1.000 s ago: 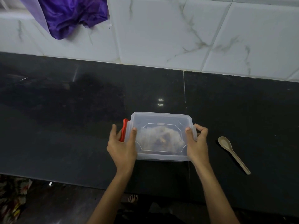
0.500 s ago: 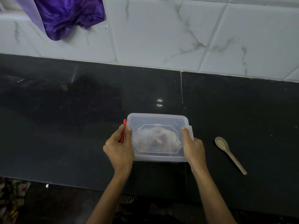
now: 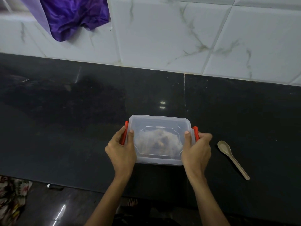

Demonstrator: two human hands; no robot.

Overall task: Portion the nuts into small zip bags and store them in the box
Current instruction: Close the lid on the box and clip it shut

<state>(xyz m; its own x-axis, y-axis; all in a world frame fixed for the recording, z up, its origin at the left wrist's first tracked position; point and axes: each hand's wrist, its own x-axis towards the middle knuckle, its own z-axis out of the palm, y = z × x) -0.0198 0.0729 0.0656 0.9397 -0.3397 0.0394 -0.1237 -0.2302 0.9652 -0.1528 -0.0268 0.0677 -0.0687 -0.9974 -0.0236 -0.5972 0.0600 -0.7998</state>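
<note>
A clear plastic box (image 3: 158, 124) with its lid on stands on the black counter (image 3: 81, 128). Through the lid I see bagged nuts (image 3: 158, 141) as a blurred pale heap. My left hand (image 3: 121, 150) grips the box's left end, with fingers around the red left clasp (image 3: 124, 134) and the thumb on the lid. My right hand (image 3: 196, 150) grips the right end, fingers folded over the red right clasp (image 3: 196, 132), thumb on the lid.
A beige spoon (image 3: 232, 158) lies on the counter right of the box. A white marble-tiled wall (image 3: 179, 38) rises behind the counter, with purple cloth (image 3: 73, 15) hanging at the top left. The counter's front edge runs just below my wrists; floor and patterned fabric (image 3: 11, 198) show beneath.
Both hands closed in on the box's ends; the fingers, spread a second ago, now wrap the red clasps. The right clasp has come into sight beside my right hand.
</note>
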